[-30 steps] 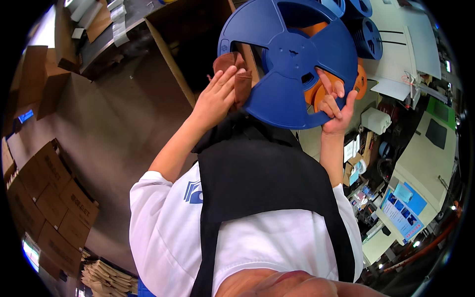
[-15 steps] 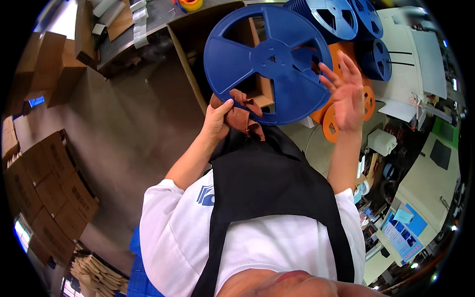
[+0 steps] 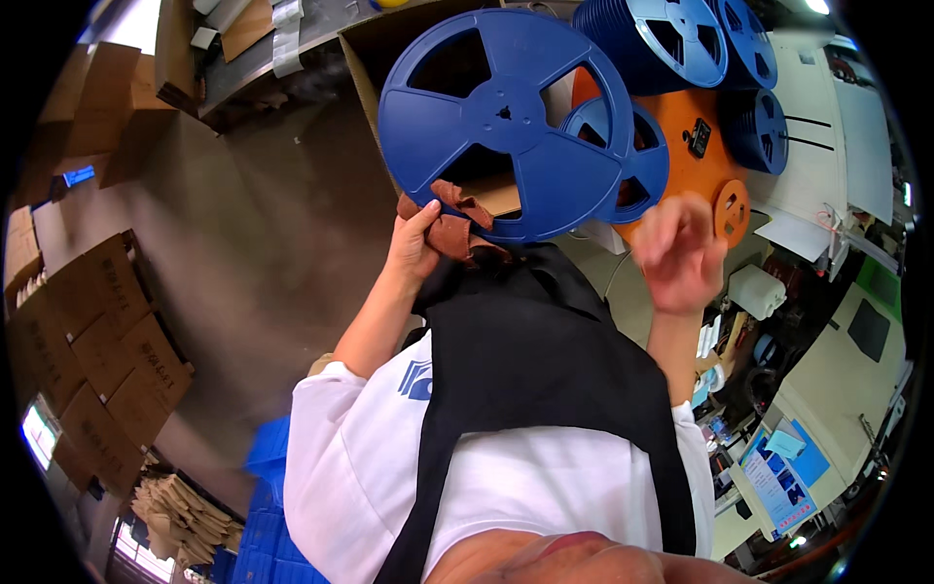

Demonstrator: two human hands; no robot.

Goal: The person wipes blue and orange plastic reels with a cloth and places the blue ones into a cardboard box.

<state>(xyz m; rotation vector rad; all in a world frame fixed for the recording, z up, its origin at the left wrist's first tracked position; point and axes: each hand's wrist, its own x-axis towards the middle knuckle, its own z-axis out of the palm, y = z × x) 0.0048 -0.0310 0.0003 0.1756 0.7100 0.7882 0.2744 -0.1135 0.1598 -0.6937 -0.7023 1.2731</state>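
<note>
My left hand (image 3: 415, 243) is closed on the lower left rim of a large flat blue plastic reel (image 3: 496, 112) with wide cut-outs. Between that hand and the rim is a crumpled brown cloth (image 3: 449, 236). The reel is held tilted above an open cardboard box (image 3: 362, 83), which shows through its openings. My right hand (image 3: 681, 258) is raised away from the reel, with nothing in it. Its fingers are loosely bent and slightly blurred. A second blue reel (image 3: 654, 180) lies partly behind the held one, on an orange surface (image 3: 681, 107).
Stacks of blue reels (image 3: 671, 44) stand at the upper right, beside a shorter stack (image 3: 759, 127). An orange reel (image 3: 732, 212) and a small black device (image 3: 698, 138) are on the orange surface. Cardboard boxes (image 3: 107, 380) stand at the left. A grey workbench (image 3: 255, 83) is at the upper left.
The blue reel has moved a little left with my left hand and the cloth. My right hand has drawn back toward me, its fingers now bent, exposing more of the second blue reel.
</note>
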